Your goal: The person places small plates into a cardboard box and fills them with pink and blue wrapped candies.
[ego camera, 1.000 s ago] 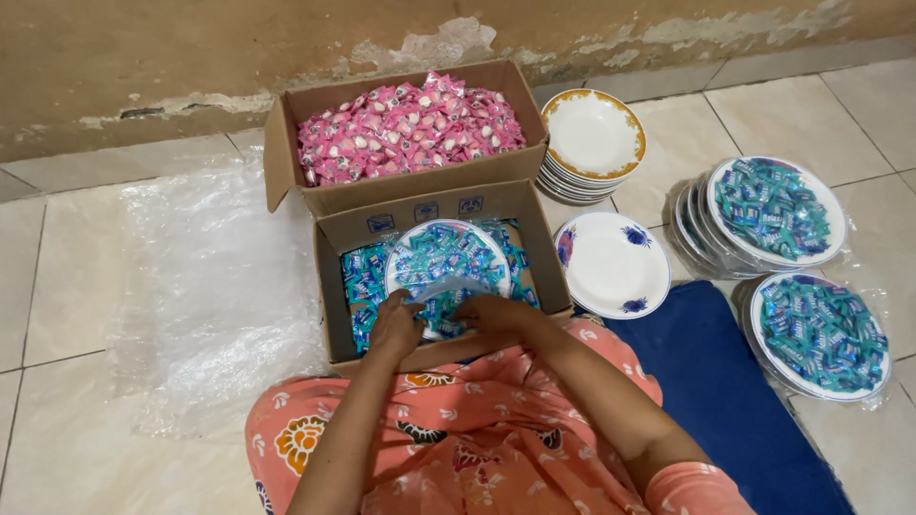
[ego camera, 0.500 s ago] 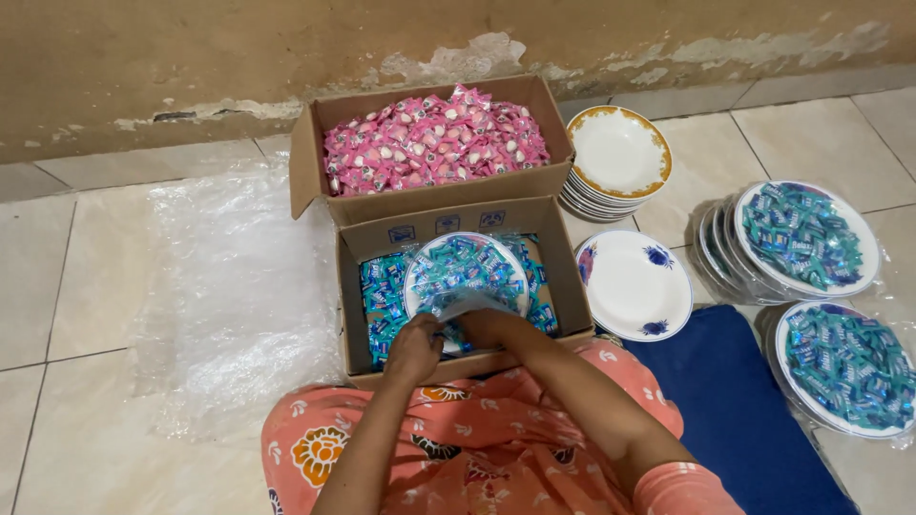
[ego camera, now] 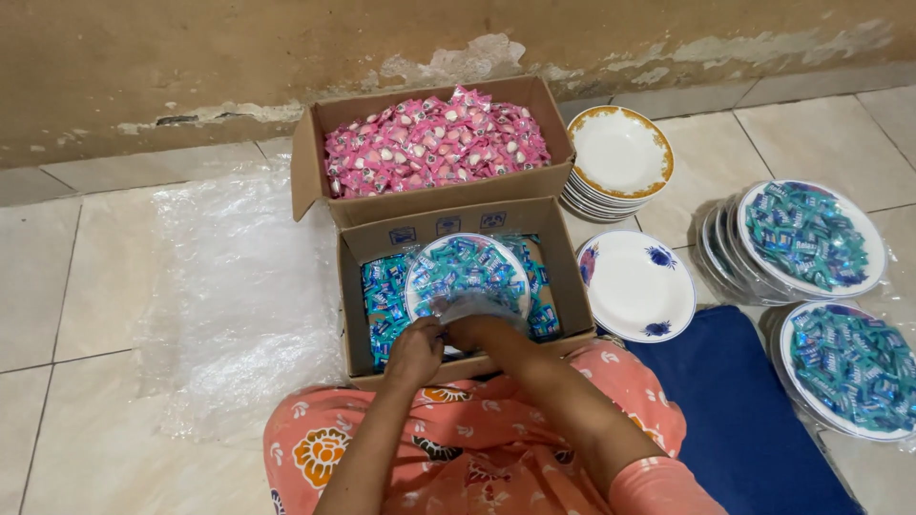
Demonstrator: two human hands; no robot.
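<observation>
**Wrapping a filled plate over the near box**

Both hands closed in a narrow grip on clear plastic wrap (ego camera: pixel 477 307) at the 6 o'clock rim of a plate of teal sweets (ego camera: pixel 467 277): left hand (ego camera: pixel 415 351) pinching from 7 o'clock, right hand (ego camera: pixel 474 331) from 5 o'clock. Plate resting inside the near cardboard box (ego camera: pixel 458 367), on loose teal sweets. At 12 o'clock, a second box of pink sweets (ego camera: pixel 434 143). At 1 o'clock, a stack of empty gold-rimmed plates (ego camera: pixel 620 157); at 3 o'clock, an empty blue-flowered plate (ego camera: pixel 637 284). Farther at 3 o'clock, filled plates already wrapped (ego camera: pixel 811 238), more below (ego camera: pixel 849 367). Judged partway through: several finished, empties waiting.
</observation>
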